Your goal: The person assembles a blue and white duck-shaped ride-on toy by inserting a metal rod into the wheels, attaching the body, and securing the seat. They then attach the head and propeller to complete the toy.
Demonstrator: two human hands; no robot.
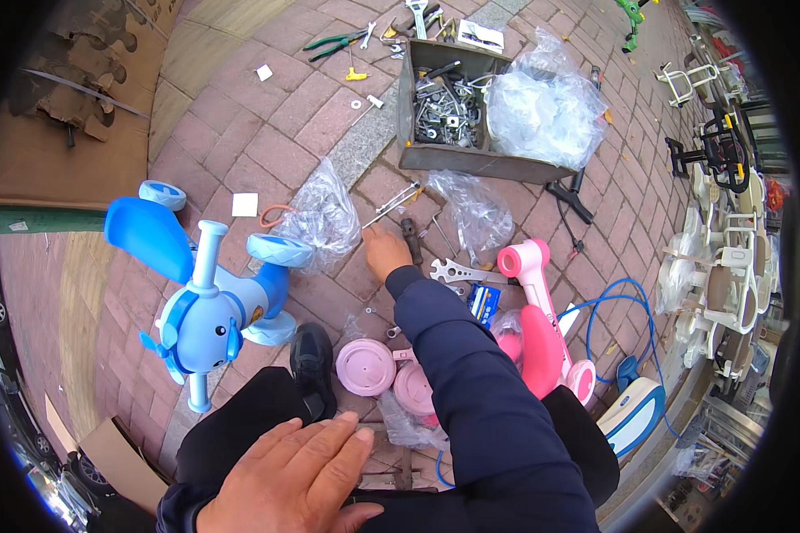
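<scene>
My right hand (388,252) reaches down to the paving, fingers curled at the near end of a thin metal rod (389,205); the fingertips are partly hidden. Just right of it lies a dark-handled tool (411,240), with a flat metal multi-hole wrench (464,272) beyond. Over my lap, my left hand (289,480) is stretched out flat and holds nothing. A blue animal-shaped ride-on toy (240,302) lies at the left. Pink toy parts lie at the right: a stem with a seat (540,346) and round wheels (365,367).
A metal box (471,163) of bolts and fittings stands ahead, a clear plastic bag (547,111) in its right half. More clear bags (320,213) lie nearby. Pliers (340,41) and wrenches are scattered behind. A blue cable (609,298) loops at the right. Cardboard (71,169) stands far left.
</scene>
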